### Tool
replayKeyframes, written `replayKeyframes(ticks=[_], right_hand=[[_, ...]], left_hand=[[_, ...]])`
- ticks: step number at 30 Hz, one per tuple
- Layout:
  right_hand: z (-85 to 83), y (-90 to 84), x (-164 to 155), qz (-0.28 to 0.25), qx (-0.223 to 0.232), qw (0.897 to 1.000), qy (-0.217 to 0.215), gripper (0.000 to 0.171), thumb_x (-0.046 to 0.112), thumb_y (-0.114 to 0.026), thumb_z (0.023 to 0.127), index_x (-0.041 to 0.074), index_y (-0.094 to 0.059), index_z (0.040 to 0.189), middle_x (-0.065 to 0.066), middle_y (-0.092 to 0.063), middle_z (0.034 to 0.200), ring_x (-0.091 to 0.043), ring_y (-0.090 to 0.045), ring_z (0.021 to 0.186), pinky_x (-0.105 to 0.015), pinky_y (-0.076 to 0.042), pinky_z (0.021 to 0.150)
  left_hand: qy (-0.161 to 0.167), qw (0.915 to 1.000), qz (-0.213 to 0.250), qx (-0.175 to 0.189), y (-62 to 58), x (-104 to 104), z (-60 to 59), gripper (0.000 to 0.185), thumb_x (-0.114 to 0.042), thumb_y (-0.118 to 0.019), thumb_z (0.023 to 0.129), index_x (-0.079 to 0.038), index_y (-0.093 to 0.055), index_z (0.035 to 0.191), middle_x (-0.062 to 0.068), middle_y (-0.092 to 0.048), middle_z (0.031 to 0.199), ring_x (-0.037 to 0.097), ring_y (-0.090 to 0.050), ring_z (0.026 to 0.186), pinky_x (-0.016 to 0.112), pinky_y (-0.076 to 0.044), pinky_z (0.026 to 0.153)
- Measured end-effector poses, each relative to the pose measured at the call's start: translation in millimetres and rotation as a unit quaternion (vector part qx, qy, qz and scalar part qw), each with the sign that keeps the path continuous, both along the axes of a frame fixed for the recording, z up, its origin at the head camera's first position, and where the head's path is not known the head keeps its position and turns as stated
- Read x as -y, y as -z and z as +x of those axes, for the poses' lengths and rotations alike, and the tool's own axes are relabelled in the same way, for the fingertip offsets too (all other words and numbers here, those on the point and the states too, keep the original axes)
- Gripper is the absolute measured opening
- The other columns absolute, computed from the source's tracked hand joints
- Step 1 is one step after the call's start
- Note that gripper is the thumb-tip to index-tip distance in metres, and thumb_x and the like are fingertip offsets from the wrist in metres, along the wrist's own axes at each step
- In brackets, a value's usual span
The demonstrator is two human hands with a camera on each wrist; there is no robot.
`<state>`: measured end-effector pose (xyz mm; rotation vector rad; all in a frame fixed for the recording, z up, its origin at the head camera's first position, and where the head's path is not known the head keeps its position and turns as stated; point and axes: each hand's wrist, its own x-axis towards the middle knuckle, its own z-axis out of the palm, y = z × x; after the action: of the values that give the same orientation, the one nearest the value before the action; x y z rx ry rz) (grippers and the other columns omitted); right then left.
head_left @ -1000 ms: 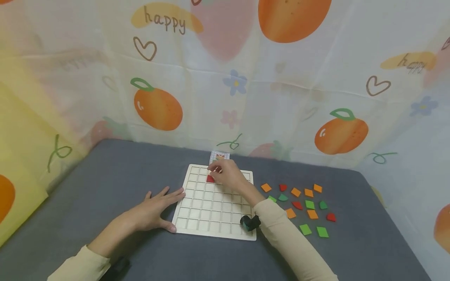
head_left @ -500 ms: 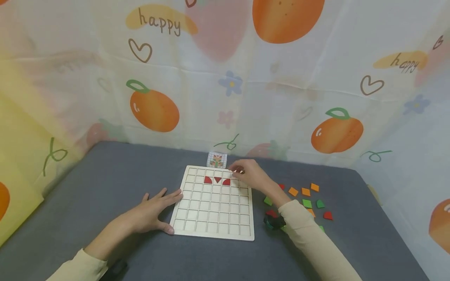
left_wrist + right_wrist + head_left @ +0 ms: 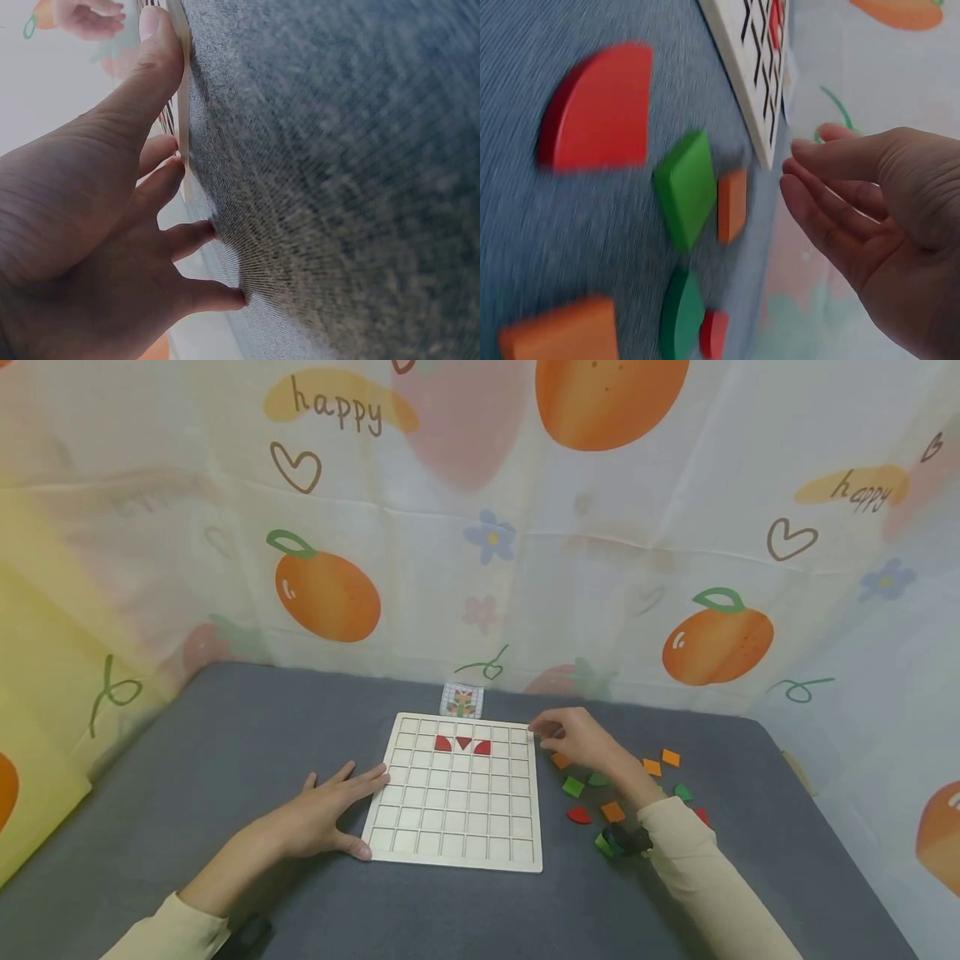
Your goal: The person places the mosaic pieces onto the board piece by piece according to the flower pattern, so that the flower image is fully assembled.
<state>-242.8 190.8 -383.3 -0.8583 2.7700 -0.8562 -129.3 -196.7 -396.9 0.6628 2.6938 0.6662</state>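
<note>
In the head view, a white grid board [image 3: 453,800] lies on the gray table [image 3: 315,710], in front of a fruit-printed curtain [image 3: 435,585]. Three red pieces sit in one row of cells toward its far side: a quarter-circle on the left [image 3: 443,743], a triangle in the middle [image 3: 464,743] and another quarter-circle on the right [image 3: 483,747]. A small pattern card [image 3: 462,701] lies just beyond the far edge. The left hand [image 3: 330,810] is spread, thumb and fingertips touching the board's left edge, grasping nothing. The right hand [image 3: 579,739] is beside the far right corner, fingers loosely bent. Loose pieces lie right of the board, among them a red quarter-circle [image 3: 578,815], an orange square [image 3: 612,812] and a light green rhombus [image 3: 573,787]; the right arm hides some. In the left wrist view, the left thumb lies along the board's rim, two fingers reach its edge, and two touch the table. In the right wrist view, the right hand is released, with nothing visible between thumb and fingers; the light green rhombus lies flat beyond the loose red quarter-circle, with an orange piece [image 3: 733,205] just past it.
</note>
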Motion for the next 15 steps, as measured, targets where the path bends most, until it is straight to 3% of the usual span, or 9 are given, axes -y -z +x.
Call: replayKeyframes(ticks=[9,15], right_hand=[[1.3,3.9,-30,0.022,0.048,0.999,0.001,0.036,-0.01,-0.066,0.086,0.004,-0.069,0.118,-0.01,-0.07,0.107,-0.026,-0.067,0.1,-0.034,-0.056,0.08],[2.7,9.4,-37,0.024,0.053,0.998,-0.008,0.036,-0.004,-0.072,0.084,0.004,-0.069,0.119,-0.009,-0.071,0.111,-0.026,-0.067,0.103,-0.035,-0.056,0.082]], left_hand=[[0.004,1.0,-0.002,-0.003,-0.4,0,-1.4,0.106,-0.05,-0.081,0.065,-0.01,-0.036,0.152,0.012,-0.028,0.159,0.052,-0.018,0.142,0.083,-0.009,0.095],[0.003,1.0,0.001,-0.004,-0.6,1,-0.9,0.105,-0.049,-0.082,0.065,-0.009,-0.037,0.152,0.013,-0.029,0.159,0.053,-0.018,0.142,0.083,-0.008,0.095]])
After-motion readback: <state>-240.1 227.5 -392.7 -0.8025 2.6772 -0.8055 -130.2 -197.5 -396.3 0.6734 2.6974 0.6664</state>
